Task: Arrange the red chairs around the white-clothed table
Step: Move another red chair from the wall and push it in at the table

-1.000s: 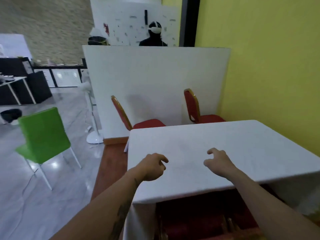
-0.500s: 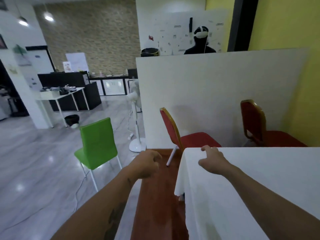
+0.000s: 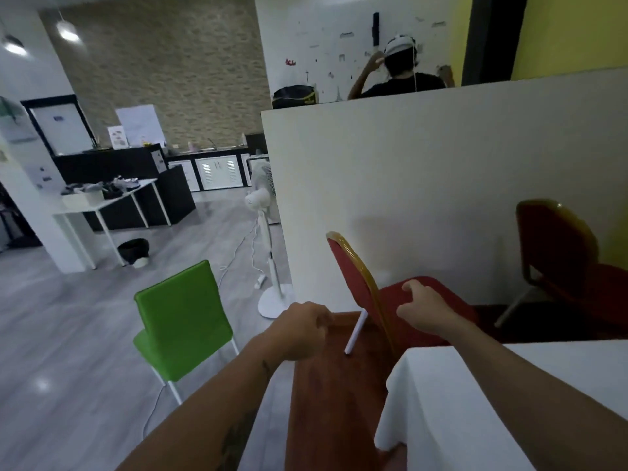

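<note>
The white-clothed table (image 3: 509, 402) fills the lower right corner. A red chair (image 3: 353, 283) with a gold-edged back stands tilted just beyond the table's far left corner, by the white partition. A second red chair (image 3: 557, 253) stands further right against the partition. My right hand (image 3: 424, 311) hovers over the near chair's seat, fingers curled, holding nothing. My left hand (image 3: 299, 329) hangs to the left of that chair's back, loosely curled and empty, a short gap away from it.
A green chair (image 3: 180, 321) stands on the grey floor to the left. A white pedestal fan (image 3: 268, 253) with a trailing cable stands by the partition's (image 3: 441, 185) left end. A person is behind the partition. A white desk (image 3: 102, 202) stands far left.
My view has swung left and moved toward the near red chair. Both hands have left the tabletop and now reach out on either side of that chair's back.
</note>
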{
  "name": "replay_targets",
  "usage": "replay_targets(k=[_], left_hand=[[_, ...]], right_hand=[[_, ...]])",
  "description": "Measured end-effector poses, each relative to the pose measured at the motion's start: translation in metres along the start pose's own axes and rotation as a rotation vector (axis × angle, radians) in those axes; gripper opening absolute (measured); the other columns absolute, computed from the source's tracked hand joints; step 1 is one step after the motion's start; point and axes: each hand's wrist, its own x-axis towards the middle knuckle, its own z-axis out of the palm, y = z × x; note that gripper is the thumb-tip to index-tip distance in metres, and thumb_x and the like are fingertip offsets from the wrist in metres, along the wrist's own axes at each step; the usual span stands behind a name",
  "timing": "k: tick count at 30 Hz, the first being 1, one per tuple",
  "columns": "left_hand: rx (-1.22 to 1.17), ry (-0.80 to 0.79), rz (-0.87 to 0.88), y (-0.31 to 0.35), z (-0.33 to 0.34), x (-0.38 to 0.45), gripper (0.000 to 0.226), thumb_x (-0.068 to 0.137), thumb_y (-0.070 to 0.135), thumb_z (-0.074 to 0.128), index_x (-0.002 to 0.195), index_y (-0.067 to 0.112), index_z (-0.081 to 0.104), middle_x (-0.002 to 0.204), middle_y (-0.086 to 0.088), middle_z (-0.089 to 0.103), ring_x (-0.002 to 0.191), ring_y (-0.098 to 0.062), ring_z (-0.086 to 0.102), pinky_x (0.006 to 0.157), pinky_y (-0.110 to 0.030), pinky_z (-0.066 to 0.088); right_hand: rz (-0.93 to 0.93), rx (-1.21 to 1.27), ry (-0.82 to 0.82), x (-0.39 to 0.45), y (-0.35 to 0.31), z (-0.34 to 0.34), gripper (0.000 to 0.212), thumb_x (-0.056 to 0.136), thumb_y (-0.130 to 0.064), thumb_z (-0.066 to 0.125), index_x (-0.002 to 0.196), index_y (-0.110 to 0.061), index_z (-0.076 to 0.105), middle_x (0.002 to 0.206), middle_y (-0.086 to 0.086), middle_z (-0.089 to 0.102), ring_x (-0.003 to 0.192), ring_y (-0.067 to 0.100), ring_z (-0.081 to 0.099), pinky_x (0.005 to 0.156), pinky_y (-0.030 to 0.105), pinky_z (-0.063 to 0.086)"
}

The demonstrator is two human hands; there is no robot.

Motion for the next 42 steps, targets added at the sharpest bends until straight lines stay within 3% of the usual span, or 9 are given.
replay_targets(k=[6,13,23,27,33,35,38,40,42], left_hand=[[0.027,-0.032,0.064,-0.046,-0.018,0.096,0.038,0.094,0.015,0.047,0.128,0.021,0.065,0.13,-0.004,0.066,0.112,-0.021,0.062,0.093,-0.029,0.05],[0.028,-0.037,0.126,-0.131,-0.04,0.223,0.046,0.085,0.024,0.048,0.129,0.027,0.062,0.124,0.003,0.068,0.106,-0.014,0.062,0.092,-0.028,0.051],[0.087,-0.122,0.313,-0.161,-0.053,0.368,0.072,0.066,0.052,0.047,0.134,0.028,0.056,0.135,0.001,0.059,0.12,-0.021,0.054,0.094,-0.032,0.045],[0.178,-0.165,0.375,-0.156,-0.04,0.42,0.078,0.074,0.034,0.056,0.149,0.027,0.036,0.15,-0.005,0.042,0.13,-0.03,0.043,0.104,-0.044,0.043],[0.461,-0.238,0.453,-0.156,-0.005,0.485,0.096,0.075,0.026,0.067,0.156,0.031,0.015,0.164,-0.01,0.009,0.149,-0.034,0.008,0.116,-0.057,0.018],[0.558,-0.257,0.511,-0.154,0.008,0.499,0.092,0.076,0.031,0.066,0.155,0.032,0.018,0.162,-0.008,0.017,0.148,-0.033,0.01,0.116,-0.062,0.013],[0.644,-0.276,0.587,-0.144,0.021,0.525,0.082,0.074,0.035,0.065,0.148,0.031,0.03,0.139,-0.004,0.05,0.135,-0.032,0.038,0.113,-0.063,0.018],[0.666,-0.33,0.648,-0.131,0.024,0.552,0.075,0.07,0.035,0.065,0.14,0.031,0.04,0.119,0.0,0.062,0.115,-0.028,0.056,0.106,-0.053,0.036],[0.741,-0.369,0.778,-0.119,0.026,0.574,0.053,0.065,0.037,0.064,0.117,0.03,0.061,0.098,0.003,0.067,0.092,-0.023,0.064,0.085,-0.038,0.052]], right_hand=[[0.063,-0.05,-0.045,0.071,-0.023,0.02,0.07,0.086,-0.016,0.055,0.153,-0.013,0.034,0.152,0.02,0.039,0.124,0.04,0.054,0.098,0.05,0.052],[0.185,-0.132,-0.045,0.165,-0.06,0.044,0.08,0.082,-0.02,0.051,0.158,-0.016,0.025,0.157,0.018,0.03,0.134,0.04,0.045,0.103,0.047,0.046],[0.308,-0.147,-0.041,0.277,-0.088,0.081,0.068,0.076,-0.026,0.053,0.143,-0.023,0.04,0.138,0.011,0.042,0.128,0.034,0.043,0.105,0.049,0.044],[0.318,-0.141,-0.049,0.323,-0.082,0.091,0.068,0.073,-0.031,0.055,0.14,-0.023,0.043,0.134,0.01,0.046,0.127,0.034,0.046,0.104,0.047,0.044],[0.317,-0.122,-0.093,0.343,-0.055,0.105,0.066,0.083,-0.043,0.069,0.142,-0.025,0.045,0.126,0.004,0.061,0.113,0.026,0.062,0.096,0.043,0.051],[0.293,-0.139,-0.089,0.341,-0.048,0.106,0.051,0.086,-0.041,0.065,0.134,-0.031,0.052,0.114,0.0,0.066,0.101,0.023,0.065,0.089,0.041,0.053],[0.273,-0.195,-0.12,0.344,-0.048,0.102,0.05,0.079,-0.035,0.06,0.129,-0.034,0.057,0.106,-0.001,0.064,0.098,0.025,0.064,0.085,0.039,0.053],[0.324,-0.193,-0.145,0.352,-0.047,0.1,0.06,0.073,-0.031,0.061,0.133,-0.032,0.056,0.108,0.0,0.06,0.1,0.026,0.062,0.084,0.037,0.051],[0.39,-0.227,-0.153,0.358,-0.045,0.101,0.065,0.072,-0.03,0.063,0.136,-0.026,0.055,0.118,0.007,0.059,0.107,0.031,0.06,0.088,0.04,0.051]])
